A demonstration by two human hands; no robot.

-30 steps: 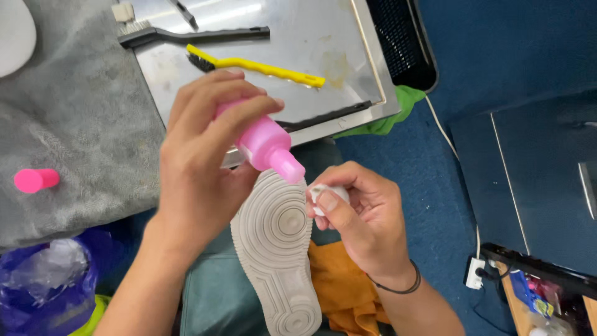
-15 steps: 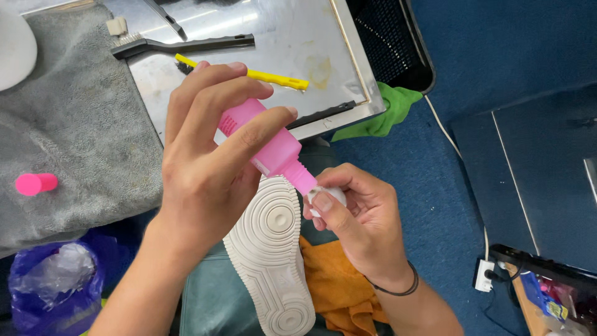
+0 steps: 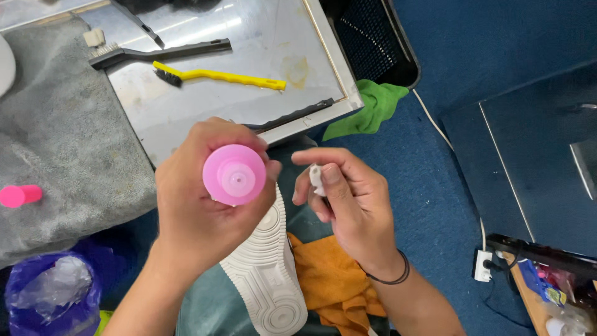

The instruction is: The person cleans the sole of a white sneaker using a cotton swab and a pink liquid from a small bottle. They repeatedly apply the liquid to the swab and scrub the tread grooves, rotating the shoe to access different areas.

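My left hand (image 3: 199, 218) grips a pink squeeze bottle (image 3: 234, 175), its nozzle end turned up toward the camera. My right hand (image 3: 348, 202) pinches a small white wad, maybe cotton or cloth (image 3: 316, 177), between thumb and fingers, just right of the bottle. Below both hands lies a white shoe (image 3: 267, 274), sole up, resting on my lap over an orange cloth (image 3: 333, 280).
A metal tray (image 3: 249, 43) on the grey mat (image 3: 62, 155) carries a yellow brush (image 3: 224, 78) and a black brush (image 3: 155, 55). A pink cap (image 3: 18, 195) lies on the mat. A green cloth (image 3: 370, 109), a purple bag (image 3: 53, 295) and a power strip (image 3: 484, 264) sit on the blue floor.
The pink bottle has swung up from pointing its nozzle down at the white wad to facing the camera. The right hand has drawn slightly apart from the bottle.
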